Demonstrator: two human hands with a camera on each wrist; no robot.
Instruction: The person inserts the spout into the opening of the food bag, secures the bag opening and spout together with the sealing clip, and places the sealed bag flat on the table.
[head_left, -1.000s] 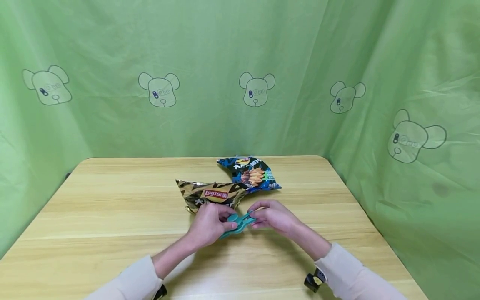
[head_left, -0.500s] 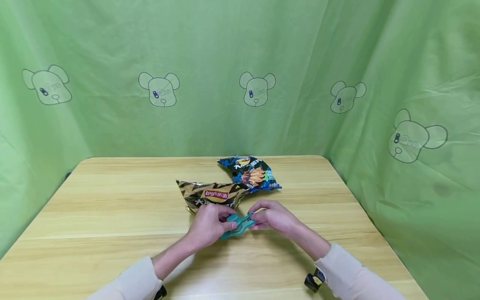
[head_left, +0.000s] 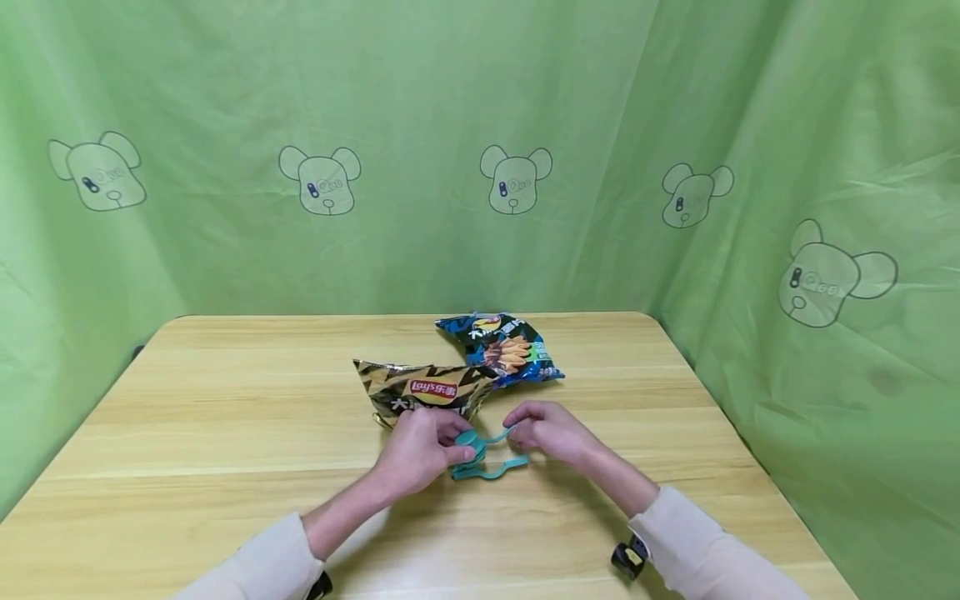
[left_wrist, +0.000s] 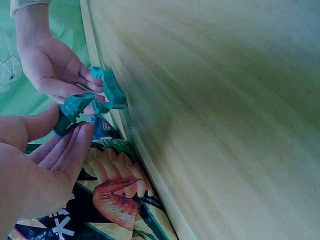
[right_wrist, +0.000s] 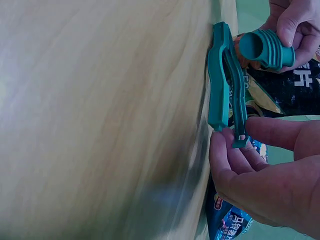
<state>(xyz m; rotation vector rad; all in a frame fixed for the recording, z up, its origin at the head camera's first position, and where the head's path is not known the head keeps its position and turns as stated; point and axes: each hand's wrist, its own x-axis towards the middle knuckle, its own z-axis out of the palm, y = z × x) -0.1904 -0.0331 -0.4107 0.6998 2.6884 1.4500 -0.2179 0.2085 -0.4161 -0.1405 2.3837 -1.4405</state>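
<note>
A teal bag-sealing clip (head_left: 491,473) with a ribbed round spout (right_wrist: 267,49) is between both hands, low over the table. Its two long arms stand apart at the right end. My left hand (head_left: 420,450) pinches the spout between thumb and fingers. The right hand (head_left: 551,433) holds the tip of the clip's far arm; in the right wrist view its thumb and fingers are at that end. Right behind the left hand stands a gold-and-black Lay's chip bag (head_left: 420,387), its lower part hidden by that hand.
A blue-and-black chip bag (head_left: 510,350) lies farther back, touching the gold bag's right end. The wooden table (head_left: 225,433) reaches back to a green curtain (head_left: 420,250) with bear-head drawings, which also hangs at both sides.
The clip's arms have swung apart, the near one dropping away from the right fingers. Its far arm stays with the right hand. My left hand and both bags keep their places.
</note>
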